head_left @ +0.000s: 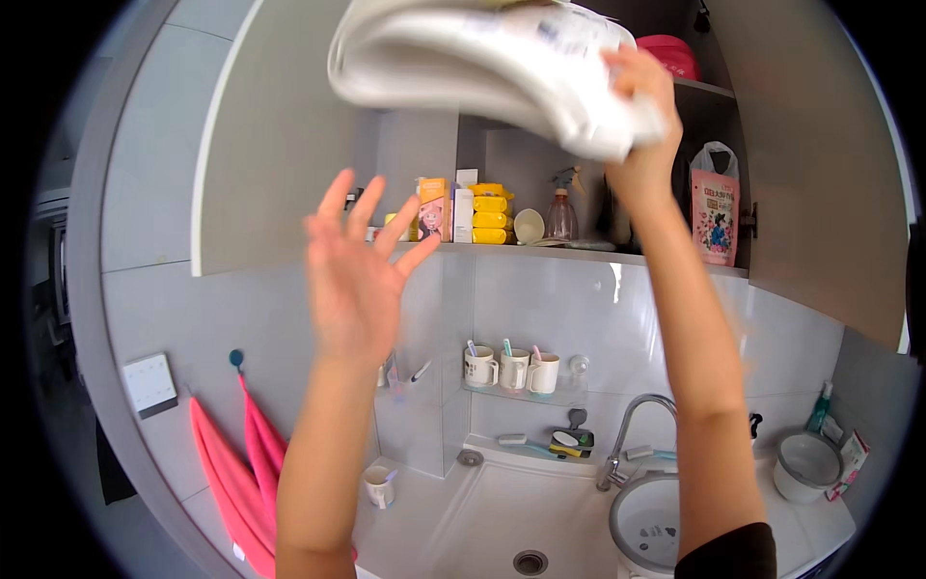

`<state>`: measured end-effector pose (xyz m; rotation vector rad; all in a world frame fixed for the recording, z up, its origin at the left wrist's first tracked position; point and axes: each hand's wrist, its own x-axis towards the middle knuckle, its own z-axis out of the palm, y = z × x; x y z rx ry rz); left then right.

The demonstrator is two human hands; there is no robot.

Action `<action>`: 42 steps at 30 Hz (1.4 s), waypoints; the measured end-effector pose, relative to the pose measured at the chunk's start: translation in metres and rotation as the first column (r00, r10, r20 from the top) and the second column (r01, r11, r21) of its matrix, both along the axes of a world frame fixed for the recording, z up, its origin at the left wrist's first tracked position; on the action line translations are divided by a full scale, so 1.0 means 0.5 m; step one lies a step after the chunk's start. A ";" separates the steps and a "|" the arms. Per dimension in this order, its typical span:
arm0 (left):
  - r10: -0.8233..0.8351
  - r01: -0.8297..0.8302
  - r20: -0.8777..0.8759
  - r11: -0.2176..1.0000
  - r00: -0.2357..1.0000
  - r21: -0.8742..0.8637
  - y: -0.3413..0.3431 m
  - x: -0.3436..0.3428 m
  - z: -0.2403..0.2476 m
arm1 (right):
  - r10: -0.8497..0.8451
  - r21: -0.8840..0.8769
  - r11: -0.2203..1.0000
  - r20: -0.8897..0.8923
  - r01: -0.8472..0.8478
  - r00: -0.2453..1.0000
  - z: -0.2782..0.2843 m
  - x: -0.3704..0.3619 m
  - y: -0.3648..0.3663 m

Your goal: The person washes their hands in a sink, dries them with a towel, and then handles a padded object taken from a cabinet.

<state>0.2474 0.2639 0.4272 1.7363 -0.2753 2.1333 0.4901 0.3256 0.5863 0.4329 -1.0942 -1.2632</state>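
High in front of the open wall cabinet (415, 154), my right hand (648, 121) grips the right end of a white, folded, soft-looking packet (463, 63) with faint printing. Motion blurs it, and its exact kind does not show. My left hand (352, 275) is raised below and to the left, palm facing away or sideways, fingers spread and holding nothing. Near its fingertips on the cabinet's bottom shelf stand an orange box (433, 207) and stacked yellow packs (492, 220). A spray bottle (561, 214) and a pink pouch (715, 217) stand farther right.
Cabinet doors (275, 145) stick out at both sides. Below, several mugs with toothbrushes line a glass shelf (526, 394). A tap (622, 444) and a round basin (646, 521) are at the sink (482, 511). Pink towels (227, 473) hang at left.
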 end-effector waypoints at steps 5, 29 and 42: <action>-0.170 0.175 0.048 0.976 0.984 -0.127 -0.100 -0.028 -0.091 | -0.038 -0.128 0.991 0.034 0.042 0.999 -0.236 -0.012 0.014; 0.244 0.116 0.361 0.665 0.900 -0.738 -0.538 -0.051 -0.470 | 0.485 -0.837 -0.458 -0.518 -0.300 0.705 -0.799 -0.092 -0.455; 0.489 -0.237 0.112 0.596 0.865 -0.767 -0.616 -0.022 -0.382 | 0.430 -0.369 -0.896 -0.862 0.247 0.270 -0.751 -0.151 -0.443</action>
